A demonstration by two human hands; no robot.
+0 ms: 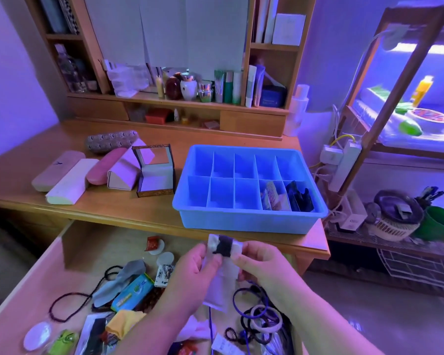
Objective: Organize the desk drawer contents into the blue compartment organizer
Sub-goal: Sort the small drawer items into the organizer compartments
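While pinched: packet [222,267] between both hands.

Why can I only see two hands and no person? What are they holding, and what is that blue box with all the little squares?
The camera sits on the person's head and looks down, so you see what they see: only their own arms and hands. There is just this one picture.

The left hand and the right hand pinch a small clear packet with something dark inside, holding it up between them.

Below the hands is an open drawer full of mixed-up things: hair ties, a dark bead string, a tissue pack.

The blue box is an organizer standing on the desk. Its walls split it into little rooms. Two rooms at the near right already hold things; the others look empty. Beside it lie some glasses cases and a small open box.
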